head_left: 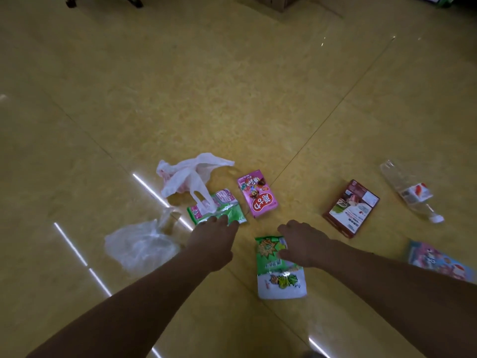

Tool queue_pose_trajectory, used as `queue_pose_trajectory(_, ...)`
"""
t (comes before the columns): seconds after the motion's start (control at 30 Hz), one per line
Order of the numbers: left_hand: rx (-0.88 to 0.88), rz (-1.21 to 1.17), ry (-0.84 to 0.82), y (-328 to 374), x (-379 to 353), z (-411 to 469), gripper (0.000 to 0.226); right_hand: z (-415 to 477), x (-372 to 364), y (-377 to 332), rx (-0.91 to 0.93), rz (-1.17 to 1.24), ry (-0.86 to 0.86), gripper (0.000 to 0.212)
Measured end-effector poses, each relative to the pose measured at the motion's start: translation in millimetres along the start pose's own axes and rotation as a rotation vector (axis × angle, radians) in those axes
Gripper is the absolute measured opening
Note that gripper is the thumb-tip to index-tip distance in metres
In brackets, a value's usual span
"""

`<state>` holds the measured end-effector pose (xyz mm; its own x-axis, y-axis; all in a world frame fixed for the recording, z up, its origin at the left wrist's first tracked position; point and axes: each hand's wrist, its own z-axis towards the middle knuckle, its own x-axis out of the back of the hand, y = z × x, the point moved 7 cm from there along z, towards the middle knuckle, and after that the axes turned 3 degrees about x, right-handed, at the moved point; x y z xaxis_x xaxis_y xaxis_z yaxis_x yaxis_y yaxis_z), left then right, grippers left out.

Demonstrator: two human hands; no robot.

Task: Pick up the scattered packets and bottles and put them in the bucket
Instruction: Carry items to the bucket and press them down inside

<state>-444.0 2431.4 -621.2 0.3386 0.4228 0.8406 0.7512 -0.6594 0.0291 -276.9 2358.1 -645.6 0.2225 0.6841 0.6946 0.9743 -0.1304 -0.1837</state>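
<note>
Litter lies scattered on a yellow floor. My left hand (pixel 213 239) reaches forward, its fingertips on the near edge of a green and pink packet (pixel 219 205) that lies flat. My right hand (pixel 300 244) is spread over the top right corner of a green and white snack packet (pixel 280 275), thumb resting on it; the packet stays on the floor. A pink box (pixel 258 196) lies just beyond, between my hands. To the right are a dark red box (pixel 352 208), a clear plastic bottle (pixel 410 192) on its side and a colourful packet (pixel 436 260). No bucket is in view.
A crumpled white and pink plastic bag (pixel 185 177) lies behind the green and pink packet. A clear plastic bag (pixel 140 245) sits to the left of my left arm. A cardboard box (pixel 280 2) and dark furniture legs (pixel 134 1) stand at the far edge.
</note>
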Motion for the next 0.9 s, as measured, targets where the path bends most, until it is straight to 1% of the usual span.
queue_pose_trajectory(0.13,-0.069,0.106,0.043,4.9,-23.4,48.9,0.064,41.9,-28.4,10.9,0.019,-0.059,-0.016,0.065)
queue_pose_trajectory(0.27,-0.137,0.192,0.071,10.1,-43.6,83.6,0.068,76.3,-37.3,23.9,0.026,-0.083,-0.038,0.079)
queue_pose_trajectory(0.4,-0.199,0.252,0.102,11.8,-64.3,109.4,0.069,94.3,-49.1,32.9,0.008,-0.113,-0.089,0.084)
queue_pose_trajectory(0.53,-0.25,0.249,0.167,10.6,-70.1,126.0,0.068,103.4,-59.9,33.8,-0.013,-0.174,-0.044,0.092)
queue_pose_trajectory(0.63,-0.267,0.237,0.196,9.8,-68.4,132.4,0.061,107.1,-63.9,30.2,-0.008,-0.21,-0.032,0.096)
queue_pose_trajectory(0.73,-0.262,0.249,0.183,6.5,-72.1,137.7,0.054,109.9,-66.2,25.9,0.034,-0.226,-0.073,0.093)
queue_pose_trajectory(0.9,-0.219,0.3,0.099,6.5,-67.1,139.1,0.033,110.9,-66.8,29.1,0.026,-0.217,-0.138,0.076)
